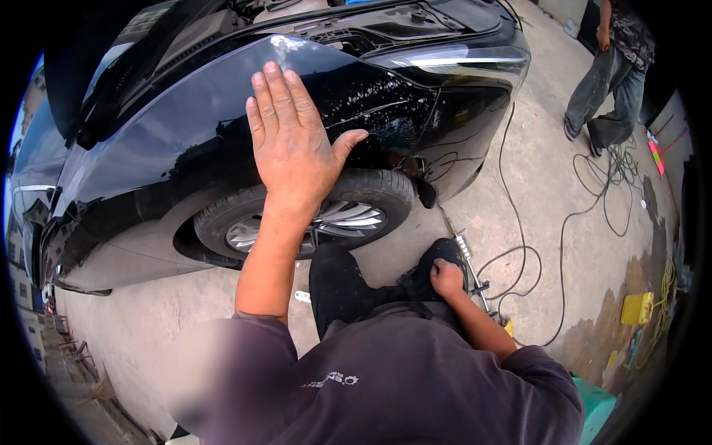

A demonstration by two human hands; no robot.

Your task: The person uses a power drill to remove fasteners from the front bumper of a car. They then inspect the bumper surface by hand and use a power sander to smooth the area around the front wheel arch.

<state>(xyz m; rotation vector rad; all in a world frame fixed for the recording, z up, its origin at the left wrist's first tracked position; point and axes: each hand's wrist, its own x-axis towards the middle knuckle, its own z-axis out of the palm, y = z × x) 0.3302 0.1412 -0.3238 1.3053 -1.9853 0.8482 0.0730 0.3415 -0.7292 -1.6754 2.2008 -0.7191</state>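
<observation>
My left hand (291,152) is stretched out flat, fingers together and thumb apart, over the glossy black front fender (200,126) of a car. Whether the palm touches the paint is hard to tell. Below it is the front wheel (356,217), with a black tyre and silver spokes, partly behind my forearm. My right hand (446,279) rests on my right knee, its fingers curled in and no object visible in them. Beside that knee a long metal slide hammer (464,248) slants down from the bumper (475,141), close to the hand but apart from it.
Dark cables (564,245) loop across the concrete floor (545,185) on the right. A yellow box (636,308) lies near the right edge, a green object (595,404) by my right side. Another person (612,81) stands at the upper right. The engine bay (311,22) is uncovered.
</observation>
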